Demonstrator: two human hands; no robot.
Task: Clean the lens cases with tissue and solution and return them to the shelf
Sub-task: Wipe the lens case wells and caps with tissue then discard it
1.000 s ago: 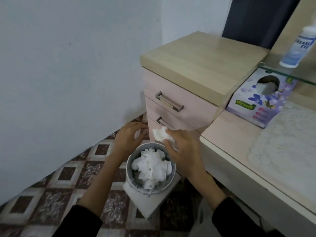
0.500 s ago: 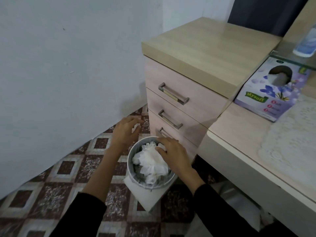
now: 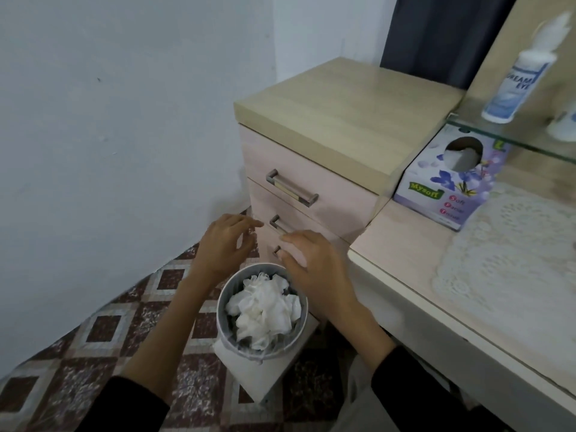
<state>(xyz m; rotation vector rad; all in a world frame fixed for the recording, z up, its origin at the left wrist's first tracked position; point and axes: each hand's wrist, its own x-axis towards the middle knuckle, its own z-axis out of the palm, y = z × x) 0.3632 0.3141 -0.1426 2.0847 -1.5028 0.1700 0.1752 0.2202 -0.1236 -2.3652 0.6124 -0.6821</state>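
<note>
A small grey bin (image 3: 223, 319) stands on the floor, filled with crumpled white tissues (image 3: 265, 310). My left hand (image 3: 224, 241) hovers above and behind the bin's left rim, fingers loosely curved and holding nothing. My right hand (image 3: 311, 269) hangs over the bin's right rim, fingers relaxed and holding nothing. A purple tissue box (image 3: 448, 182) lies on the desk at the right. Above it, a bottle of lens solution (image 3: 514, 88) stands on a glass shelf (image 3: 498, 132). A white object (image 3: 565, 126) sits at the shelf's right edge, cut off by the frame.
A pink drawer unit (image 3: 311, 194) with metal handles stands right behind the bin. A white desk (image 3: 405, 263) with a lace mat (image 3: 514, 263) runs along the right. A pale wall closes the left side over a patterned tile floor (image 3: 93, 353).
My right hand let the tissue drop into the bin and lifted away without it. My left hand rose a little. The view tilted up.
</note>
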